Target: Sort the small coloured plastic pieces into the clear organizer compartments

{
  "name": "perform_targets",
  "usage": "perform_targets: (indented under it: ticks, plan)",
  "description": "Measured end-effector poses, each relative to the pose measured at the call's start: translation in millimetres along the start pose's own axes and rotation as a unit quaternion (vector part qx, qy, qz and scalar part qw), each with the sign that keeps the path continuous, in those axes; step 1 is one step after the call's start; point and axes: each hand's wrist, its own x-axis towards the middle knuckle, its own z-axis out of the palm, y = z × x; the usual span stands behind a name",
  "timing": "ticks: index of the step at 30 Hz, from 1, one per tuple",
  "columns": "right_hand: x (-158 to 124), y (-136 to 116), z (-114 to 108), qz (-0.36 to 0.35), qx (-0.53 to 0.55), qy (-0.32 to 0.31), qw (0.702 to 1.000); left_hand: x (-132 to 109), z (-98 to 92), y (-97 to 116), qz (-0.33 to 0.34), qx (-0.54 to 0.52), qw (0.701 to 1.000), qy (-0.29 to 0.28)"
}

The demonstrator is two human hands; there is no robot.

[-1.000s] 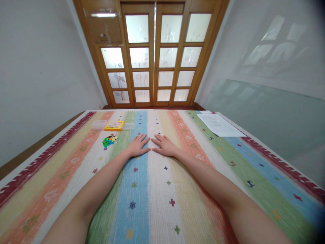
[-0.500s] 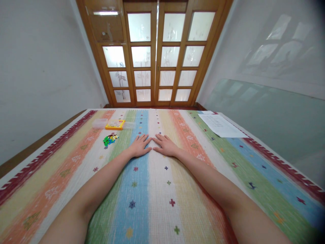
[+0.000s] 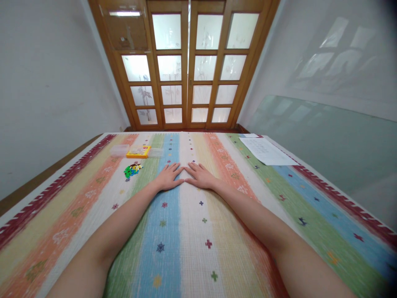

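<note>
My left hand (image 3: pixel 168 177) lies flat on the striped tablecloth (image 3: pixel 192 223), palm down, fingers spread, holding nothing. Close beside it on the right, my right hand (image 3: pixel 200 176) rests the same way, also with nothing in it. The fingertips of both hands point towards each other and nearly meet over the edge of the blue stripe. Left of my left hand sits a small pile of green, blue, yellow, white and brown pieces (image 3: pixel 132 170). Behind that pile is a yellow-framed box (image 3: pixel 138 152), with clear plastic containers (image 3: pixel 119 150) at its sides.
White printed sheets (image 3: pixel 266 151) lie at the back right of the table. A greenish glass panel (image 3: pixel 325 145) leans along the right wall. Wooden doors with glass panes (image 3: pixel 189 82) stand beyond the table's far edge.
The whole view has shifted slightly, so things appear a little further left and up. Both hands stay flat on the cloth, in the same place by the blue stripe.
</note>
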Motion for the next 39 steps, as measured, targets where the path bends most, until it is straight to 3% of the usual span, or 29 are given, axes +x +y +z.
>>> perform_targets:
  ticks: [10, 22, 39]
  plan:
    - [0.3, 0.2, 1.7, 0.005, 0.002, -0.005, 1.000, -1.6, -6.8, -2.5, -0.010, -0.005, 0.999, -0.037]
    - [1.3, 1.0, 3.1, -0.033, 0.019, 0.007, 0.999, -0.8, -6.8, -2.4, 0.024, -0.001, 1.000, -0.009]
    - [3.1, 1.2, 1.6, -0.033, 0.025, -0.008, 0.999, 0.1, -8.9, -2.4, 0.033, -0.016, 0.999, -0.032]
